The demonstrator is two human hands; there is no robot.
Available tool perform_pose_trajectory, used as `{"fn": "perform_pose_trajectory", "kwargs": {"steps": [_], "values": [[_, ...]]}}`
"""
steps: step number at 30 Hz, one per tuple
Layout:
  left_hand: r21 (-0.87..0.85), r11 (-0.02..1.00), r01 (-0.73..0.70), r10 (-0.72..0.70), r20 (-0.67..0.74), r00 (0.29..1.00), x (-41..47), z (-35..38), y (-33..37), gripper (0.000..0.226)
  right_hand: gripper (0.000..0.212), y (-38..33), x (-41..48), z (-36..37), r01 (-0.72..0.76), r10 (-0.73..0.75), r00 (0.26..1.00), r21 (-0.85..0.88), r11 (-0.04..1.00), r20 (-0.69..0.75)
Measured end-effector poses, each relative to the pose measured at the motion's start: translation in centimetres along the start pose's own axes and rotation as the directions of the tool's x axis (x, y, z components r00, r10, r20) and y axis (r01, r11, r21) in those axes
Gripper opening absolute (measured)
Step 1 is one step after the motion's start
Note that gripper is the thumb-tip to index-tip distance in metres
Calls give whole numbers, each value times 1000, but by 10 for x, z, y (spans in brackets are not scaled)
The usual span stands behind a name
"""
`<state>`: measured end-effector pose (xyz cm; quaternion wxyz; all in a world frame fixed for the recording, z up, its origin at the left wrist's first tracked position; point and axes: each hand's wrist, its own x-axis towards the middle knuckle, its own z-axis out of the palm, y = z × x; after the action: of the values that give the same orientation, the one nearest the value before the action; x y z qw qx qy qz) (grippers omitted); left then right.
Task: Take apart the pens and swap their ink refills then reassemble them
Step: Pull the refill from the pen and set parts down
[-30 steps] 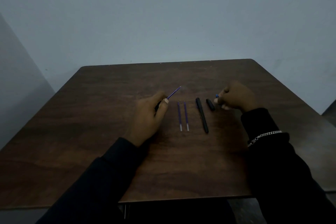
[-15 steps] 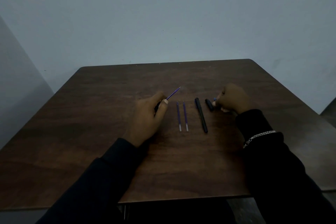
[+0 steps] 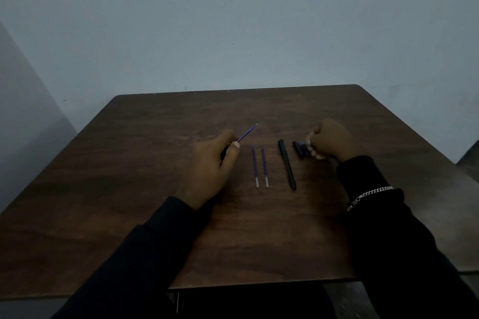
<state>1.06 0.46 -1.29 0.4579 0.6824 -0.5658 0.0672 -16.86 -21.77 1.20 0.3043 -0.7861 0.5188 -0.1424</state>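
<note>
Dark brown wooden desk (image 3: 259, 235) is carrying all the pen parts. On it the left hand (image 3: 213, 166) is lying on its side, gripping a dark pen barrel (image 3: 224, 152) that is mostly hidden in the fist. A thin purple ink refill (image 3: 247, 133) is sticking out of the barrel, up and to the right.

Just right of that hand, a loose purple refill (image 3: 254, 166) and a second purple refill (image 3: 264, 166) are lying parallel, close but apart. A long black pen (image 3: 287, 166) is lying beside them. Further right, a short black cap (image 3: 297, 148) and a small blue piece (image 3: 305, 149) are sitting together at the fingertips of the right hand (image 3: 333, 140). Its fingers are curling. Whether they are pinching the blue piece, I cannot tell. A silver chain bracelet (image 3: 370, 193) is circling that wrist.
</note>
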Motion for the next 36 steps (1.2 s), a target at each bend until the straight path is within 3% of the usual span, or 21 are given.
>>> {"fn": "perform_pose_trajectory", "kwargs": {"steps": [6, 10, 16, 24, 31, 36], "values": [[-4, 1000, 0, 0, 9, 1000, 0, 1, 1, 22, 26, -7, -15, -5, 262, -259, 933, -20, 965, -250], [11, 1000, -11, 11, 13, 1000, 0, 0, 1, 22, 10, -32, -40, 5, 418, -418, 904, 402, 815, -93], [7, 1000, -20, 20, 35, 999, -1, 2, -1, 20, 4, -47, -51, 33, 390, -595, 795, 651, 651, 119], [-21, 999, -42, 43, 70, 997, -1, 3, -1, 19, 6, -50, -56, 43, 358, -627, 772, 742, 566, 106], [-42, 996, -74, 77, 77, 994, -2, 3, -4, 21, 2, -53, -57, 48, 315, -586, 807, 791, 525, 68], [-46, 998, -36, 39, 63, 997, -3, -5, -9, 20, 13, -62, -49, 43, 254, -498, 867, 881, 400, -24]]}}
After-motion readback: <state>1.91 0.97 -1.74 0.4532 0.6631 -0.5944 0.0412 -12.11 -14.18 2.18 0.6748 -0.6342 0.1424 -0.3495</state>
